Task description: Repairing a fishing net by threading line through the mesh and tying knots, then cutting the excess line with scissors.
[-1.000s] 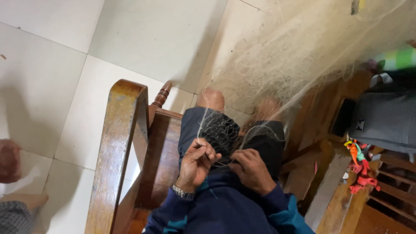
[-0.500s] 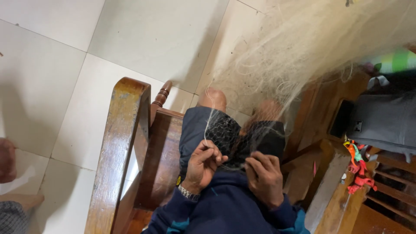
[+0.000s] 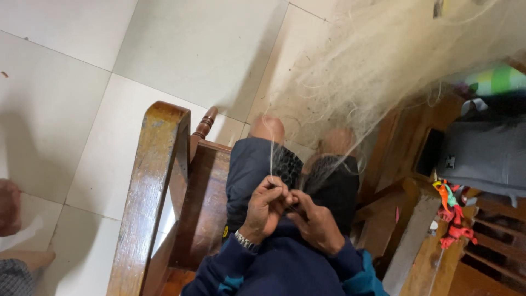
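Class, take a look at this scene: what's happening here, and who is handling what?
A person sits on a wooden chair and works on a pale fishing net that drapes from the upper right across their knees. The left hand and right hand meet in the lap, both pinching strands of the mesh. Another person's hand shows at the left edge, above the tiled floor.

- Setting: a room in a home, used for handwork.
- Floor (image 3: 164, 49): large pale glazed tiles.
- Furniture: polished wooden chair (image 3: 159, 186) with turned spindle; further wooden furniture (image 3: 400, 164) at right.
- Pale fishing net (image 3: 383, 71) draped across the room.
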